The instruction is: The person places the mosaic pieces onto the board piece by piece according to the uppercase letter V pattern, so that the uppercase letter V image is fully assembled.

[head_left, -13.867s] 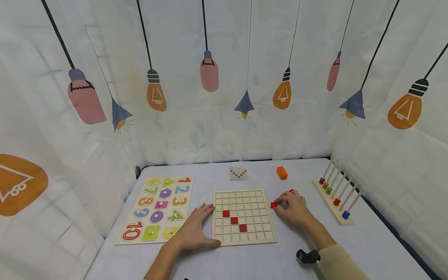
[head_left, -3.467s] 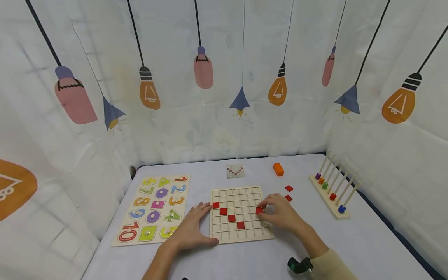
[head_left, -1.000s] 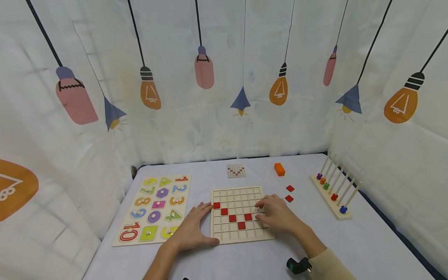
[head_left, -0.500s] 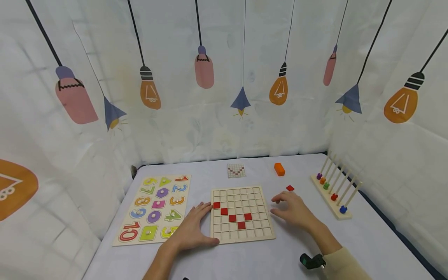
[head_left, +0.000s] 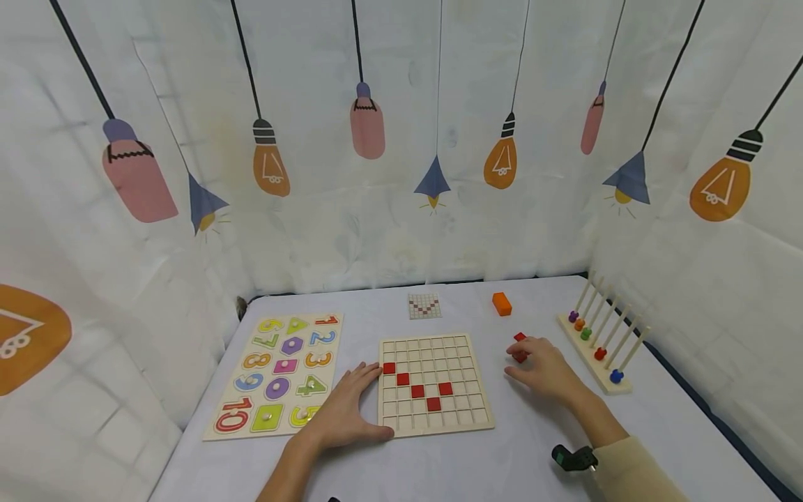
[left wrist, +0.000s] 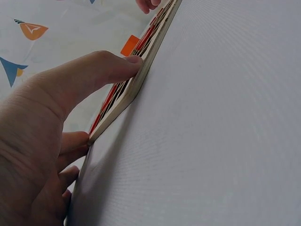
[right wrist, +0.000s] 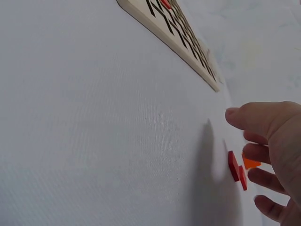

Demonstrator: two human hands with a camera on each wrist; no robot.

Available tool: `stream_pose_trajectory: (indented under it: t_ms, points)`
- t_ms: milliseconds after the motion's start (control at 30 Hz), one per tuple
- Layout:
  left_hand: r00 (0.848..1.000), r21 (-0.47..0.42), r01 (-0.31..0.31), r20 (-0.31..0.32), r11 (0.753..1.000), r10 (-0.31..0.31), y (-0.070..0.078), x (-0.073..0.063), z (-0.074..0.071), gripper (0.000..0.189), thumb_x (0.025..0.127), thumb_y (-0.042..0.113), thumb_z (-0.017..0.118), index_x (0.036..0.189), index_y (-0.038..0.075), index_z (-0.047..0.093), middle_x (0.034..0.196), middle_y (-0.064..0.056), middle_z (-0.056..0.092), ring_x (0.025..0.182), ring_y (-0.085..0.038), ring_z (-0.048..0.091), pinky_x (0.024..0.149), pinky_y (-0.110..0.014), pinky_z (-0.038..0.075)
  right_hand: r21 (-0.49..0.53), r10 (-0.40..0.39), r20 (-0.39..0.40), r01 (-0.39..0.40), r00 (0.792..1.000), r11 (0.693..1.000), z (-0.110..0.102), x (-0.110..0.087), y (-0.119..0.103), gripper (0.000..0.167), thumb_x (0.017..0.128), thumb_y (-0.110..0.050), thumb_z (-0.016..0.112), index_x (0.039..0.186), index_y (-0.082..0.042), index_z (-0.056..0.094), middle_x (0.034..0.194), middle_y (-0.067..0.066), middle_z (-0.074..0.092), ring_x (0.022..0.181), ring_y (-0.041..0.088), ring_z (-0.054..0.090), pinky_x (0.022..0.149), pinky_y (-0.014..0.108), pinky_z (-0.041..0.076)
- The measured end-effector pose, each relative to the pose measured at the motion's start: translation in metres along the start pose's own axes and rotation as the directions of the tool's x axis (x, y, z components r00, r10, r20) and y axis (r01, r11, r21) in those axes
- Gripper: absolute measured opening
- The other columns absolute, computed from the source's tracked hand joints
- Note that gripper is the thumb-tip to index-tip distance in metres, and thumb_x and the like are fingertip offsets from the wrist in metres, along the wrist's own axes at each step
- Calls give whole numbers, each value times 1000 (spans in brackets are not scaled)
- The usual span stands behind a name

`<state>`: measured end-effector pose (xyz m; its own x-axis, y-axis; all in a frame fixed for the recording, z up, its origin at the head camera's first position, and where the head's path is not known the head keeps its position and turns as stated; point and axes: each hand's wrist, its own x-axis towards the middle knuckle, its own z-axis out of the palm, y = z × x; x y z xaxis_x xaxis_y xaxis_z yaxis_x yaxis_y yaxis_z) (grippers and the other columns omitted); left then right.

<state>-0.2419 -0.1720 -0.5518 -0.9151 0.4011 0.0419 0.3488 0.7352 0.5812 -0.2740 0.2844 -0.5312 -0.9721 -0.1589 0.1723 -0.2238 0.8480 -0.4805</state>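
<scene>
A wooden grid board (head_left: 408, 422) lies in the middle, with several red square tiles (head_left: 417, 392) set in a V-like pattern. My left hand (head_left: 348, 408) spans its near left corner, fingers along the left edge; in the left wrist view the thumb (left wrist: 115, 68) presses on the rim. Right of the board, my right hand (head_left: 547, 368) reaches over two loose red tiles (head_left: 520, 337). Its fingers are spread and hold nothing; they partly cover the nearer tile. The right wrist view shows both loose tiles (right wrist: 233, 165) just past the fingers.
To the left lies a number-and-shape puzzle board (head_left: 219, 434). A small pattern card (head_left: 424, 307) and an orange block (head_left: 502, 304) sit at the back. A peg stand (head_left: 617, 385) with coloured beads stands right, near the table's edge.
Over these frames, red tiles have been added to the board's grid. In the last second my right hand left the board and moved right to the two loose tiles. My left hand stays put.
</scene>
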Motion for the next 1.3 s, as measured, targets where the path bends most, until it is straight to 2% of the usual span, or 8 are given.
stream_pose_trajectory:
  t_ms: [167, 400, 733, 1000, 1300]
  points:
    - [1000, 1, 1, 3, 1000, -1, 0, 0, 0, 127, 67, 75, 95, 170, 18, 47, 178, 3, 43, 174, -31, 25, 144, -59, 16, -19, 30, -32, -31, 999, 999, -1, 0, 6, 34, 94, -34, 91, 120, -16, 80, 110, 0, 75, 114, 29, 61, 99, 57, 53]
    - [1000, -3, 2, 2, 1000, -2, 0, 1, 1, 128, 66, 76, 94, 170, 18, 46, 178, 3, 43, 174, -31, 24, 144, -60, 16, -39, 66, -72, -69, 995, 997, 0, 1, 15, 33, 93, -34, 92, 116, -15, 80, 109, 2, 74, 108, 29, 61, 93, 49, 57]
    - [1000, -12, 7, 2, 1000, -7, -1, 0, 2, 129, 66, 78, 93, 170, 19, 46, 179, 3, 43, 174, -31, 25, 144, -60, 17, -55, 144, -67, -148, 987, 987, 3, 6, 27, 41, 94, -43, 90, 120, -14, 80, 111, 3, 74, 106, 25, 59, 87, 38, 55]
    - [1000, -16, 13, 1, 1000, -13, 0, 0, 1, 129, 66, 78, 94, 170, 19, 46, 179, 3, 43, 174, -30, 25, 144, -60, 18, -76, 133, -113, -142, 985, 987, 7, 7, 25, 38, 92, -45, 91, 110, -13, 81, 102, 3, 72, 98, 24, 56, 78, 33, 47]
    - [1000, -10, 3, -4, 1000, -3, -1, 0, 1, 129, 66, 77, 94, 170, 18, 47, 178, 2, 43, 174, -31, 25, 144, -59, 17, -73, 143, -91, -150, 985, 986, 5, 9, 18, 26, 95, -35, 88, 107, -13, 83, 107, 6, 75, 104, 28, 58, 83, 40, 49]
